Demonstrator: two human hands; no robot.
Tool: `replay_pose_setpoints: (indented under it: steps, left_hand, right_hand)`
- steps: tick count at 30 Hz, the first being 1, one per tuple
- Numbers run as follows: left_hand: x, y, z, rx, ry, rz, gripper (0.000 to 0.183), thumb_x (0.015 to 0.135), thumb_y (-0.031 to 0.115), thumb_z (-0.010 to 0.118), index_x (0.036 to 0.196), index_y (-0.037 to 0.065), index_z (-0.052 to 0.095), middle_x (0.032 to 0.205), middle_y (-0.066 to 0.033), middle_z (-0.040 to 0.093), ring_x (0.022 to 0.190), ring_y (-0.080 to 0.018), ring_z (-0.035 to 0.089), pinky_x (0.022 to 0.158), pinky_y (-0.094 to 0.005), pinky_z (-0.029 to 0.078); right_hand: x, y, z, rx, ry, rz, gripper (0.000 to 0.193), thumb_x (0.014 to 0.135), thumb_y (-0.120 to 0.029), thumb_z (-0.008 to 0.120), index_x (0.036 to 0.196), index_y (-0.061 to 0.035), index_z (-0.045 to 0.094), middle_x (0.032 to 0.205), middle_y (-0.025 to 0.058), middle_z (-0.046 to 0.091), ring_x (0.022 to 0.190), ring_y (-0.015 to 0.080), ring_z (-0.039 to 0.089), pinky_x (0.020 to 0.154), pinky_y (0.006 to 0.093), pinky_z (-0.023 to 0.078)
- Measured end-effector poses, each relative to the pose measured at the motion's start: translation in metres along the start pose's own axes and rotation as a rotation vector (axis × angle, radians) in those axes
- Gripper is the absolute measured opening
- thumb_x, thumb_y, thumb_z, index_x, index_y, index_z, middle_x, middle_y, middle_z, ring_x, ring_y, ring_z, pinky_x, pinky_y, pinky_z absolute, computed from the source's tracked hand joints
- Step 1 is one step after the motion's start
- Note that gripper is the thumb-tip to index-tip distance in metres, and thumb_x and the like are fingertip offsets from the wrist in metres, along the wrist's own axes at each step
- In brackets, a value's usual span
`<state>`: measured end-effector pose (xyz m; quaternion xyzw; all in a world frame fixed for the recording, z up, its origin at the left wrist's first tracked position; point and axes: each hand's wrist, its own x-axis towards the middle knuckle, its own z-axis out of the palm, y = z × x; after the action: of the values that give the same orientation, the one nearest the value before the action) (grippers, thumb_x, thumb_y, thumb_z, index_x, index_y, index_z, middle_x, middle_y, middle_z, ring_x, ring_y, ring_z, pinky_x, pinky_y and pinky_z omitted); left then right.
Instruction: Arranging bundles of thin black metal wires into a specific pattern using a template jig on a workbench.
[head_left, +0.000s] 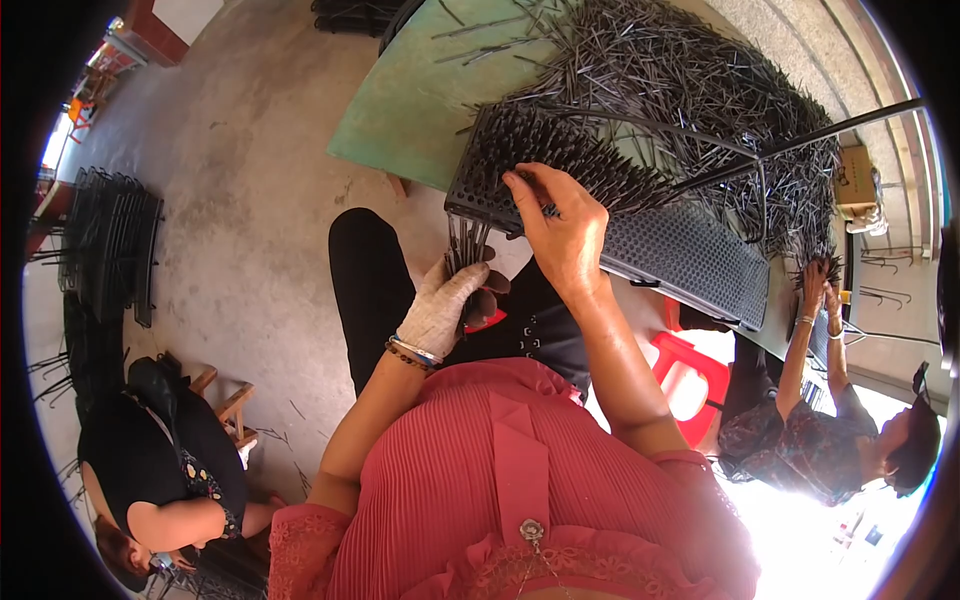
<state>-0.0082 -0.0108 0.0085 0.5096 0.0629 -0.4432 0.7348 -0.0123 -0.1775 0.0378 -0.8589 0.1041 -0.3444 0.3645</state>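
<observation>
The person's left hand (pixel 447 300), in a pale fabric work glove, is clenched around a bundle of thin dark metal rods (pixel 466 243) that stick up out of the fist like a brush. The bundle sits just below the near edge of a black perforated plastic tray (pixel 680 250), which rests tilted on a green table (pixel 410 110). The bare right hand (pixel 562 228) reaches over that tray, fingertips pinched on rods already standing in its holes; exactly how many it grips cannot be told. Beyond the tray, a loose heap of the same dark rods (pixel 690 70) covers the tabletop. At the tray's far right end, another person's hands (pixel 820 290) work in the heap.

The rods look stiff, light singly, smooth and apt to slide, so a bundle is best gripped around its middle, a single rod near its top.
</observation>
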Motion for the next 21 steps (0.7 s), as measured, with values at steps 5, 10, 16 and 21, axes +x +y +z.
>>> replay_pose_setpoints:
  steps: [5, 10, 16, 21]
  left_hand:
    - [0.001, 0.000, 0.000, 0.018, -0.040, 0.003, 0.031, 0.094, 0.021, 0.055, 0.116, 0.000, 0.051, 0.086, -0.0109, 0.066, 0.057, -0.0102, 0.057, 0.048, -0.0225, 0.043]
    - [0.001, 0.000, -0.002, 0.021, -0.059, 0.008, 0.031, 0.095, 0.022, 0.055, 0.117, 0.000, 0.051, 0.086, -0.0100, 0.066, 0.057, -0.0091, 0.056, 0.048, -0.0215, 0.042]
    - [0.000, 0.000, -0.001, 0.020, -0.074, 0.020, 0.032, 0.094, 0.023, 0.056, 0.116, 0.000, 0.052, 0.085, -0.0095, 0.066, 0.058, -0.0086, 0.056, 0.049, -0.0210, 0.042]
    - [0.000, 0.000, -0.002, 0.012, -0.095, 0.032, 0.030, 0.094, 0.023, 0.057, 0.113, 0.000, 0.053, 0.085, -0.0083, 0.066, 0.058, -0.0083, 0.055, 0.049, -0.0209, 0.043]
  right_hand:
    - [0.006, -0.001, 0.000, -0.059, -0.060, -0.162, 0.017, 0.080, -0.008, 0.073, 0.094, -0.0007, 0.068, 0.085, 0.0121, 0.069, 0.071, 0.0250, 0.065, 0.065, 0.0322, 0.052]
    - [0.004, 0.004, 0.003, -0.061, -0.145, -0.171, 0.017, 0.079, -0.008, 0.072, 0.095, -0.0018, 0.068, 0.089, 0.0121, 0.069, 0.078, 0.0295, 0.065, 0.070, 0.0359, 0.052]
    - [0.003, 0.007, 0.004, -0.035, -0.153, -0.211, 0.013, 0.079, -0.007, 0.071, 0.092, -0.0020, 0.069, 0.091, 0.0108, 0.068, 0.080, 0.0285, 0.064, 0.071, 0.0357, 0.052]
    - [0.000, 0.009, 0.004, -0.087, -0.119, -0.213, 0.012, 0.079, -0.006, 0.071, 0.090, -0.0024, 0.070, 0.089, 0.0103, 0.068, 0.079, 0.0284, 0.063, 0.070, 0.0357, 0.051]
